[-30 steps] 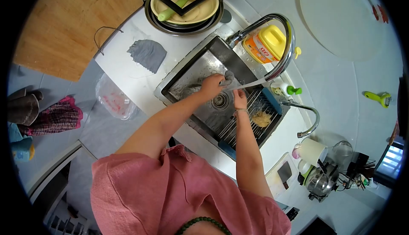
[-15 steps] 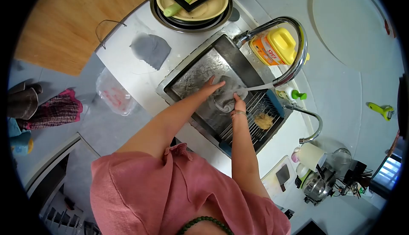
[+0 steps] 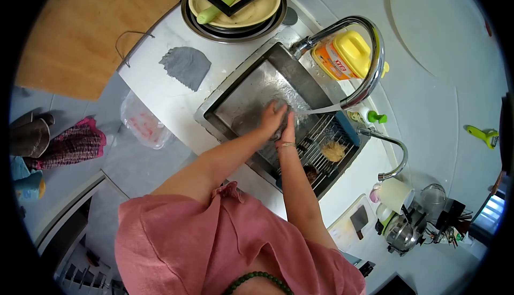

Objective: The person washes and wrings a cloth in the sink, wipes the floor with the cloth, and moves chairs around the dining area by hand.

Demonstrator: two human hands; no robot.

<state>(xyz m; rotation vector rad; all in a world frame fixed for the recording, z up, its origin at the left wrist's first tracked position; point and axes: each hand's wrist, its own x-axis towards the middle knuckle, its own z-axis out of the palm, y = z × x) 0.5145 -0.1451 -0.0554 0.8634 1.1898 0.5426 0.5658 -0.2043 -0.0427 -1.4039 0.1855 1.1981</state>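
Note:
Over the metal sink point(image 3: 227, 105), my left hand point(image 3: 272, 118) and my right hand point(image 3: 288, 130) are pressed together around a bunched wet grey cloth point(image 3: 279, 130). Most of the cloth is hidden by my fingers. Water streams from the tall curved faucet point(image 3: 369, 70) and falls just beyond my hands into the basin. To the right of my right hand, a metal drain rack point(image 3: 313, 156) spans the sink, with a tan scrubber-like clump point(image 3: 333, 151) on it.
Another grey cloth point(image 3: 186, 67) lies on the white counter. Stacked basins point(image 3: 235, 14) with a green vegetable stand at the back. A yellow detergent jug point(image 3: 350, 54) is behind the faucet. A smaller tap point(image 3: 399, 156) and a cleaver point(image 3: 358, 220) on a board are at right.
The cloth was spread loosely under the stream; now it is gathered up between my hands. My hands have come together and moved slightly out of the water.

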